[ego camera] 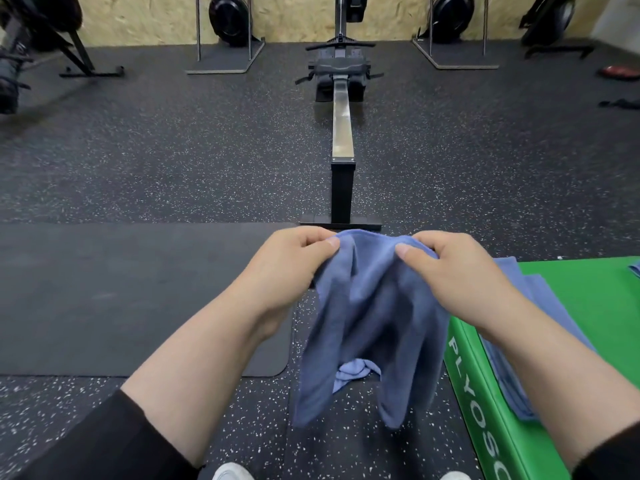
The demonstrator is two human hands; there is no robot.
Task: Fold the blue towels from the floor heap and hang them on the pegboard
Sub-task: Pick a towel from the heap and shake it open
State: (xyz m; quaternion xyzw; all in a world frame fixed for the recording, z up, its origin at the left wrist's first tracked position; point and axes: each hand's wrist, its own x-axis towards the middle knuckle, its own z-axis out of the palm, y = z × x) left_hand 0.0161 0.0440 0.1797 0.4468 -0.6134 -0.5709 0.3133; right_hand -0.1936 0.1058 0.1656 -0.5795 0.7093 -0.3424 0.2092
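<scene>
Here: both hands (377, 265) pinch blue towel (370, 323); box (588, 306) reads "PLYOS".

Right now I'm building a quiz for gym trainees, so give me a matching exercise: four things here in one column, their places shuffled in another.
Things:
1. held blue towel
2. crumpled blue towel
3. flat blue towel
4. rowing machine

Places:
A. on the green plyo box
B. straight ahead on the speckled floor
C. pinched by left hand and right hand
D. on the floor beneath the hanging towel

Pairs: 1-C, 2-D, 3-A, 4-B
</scene>
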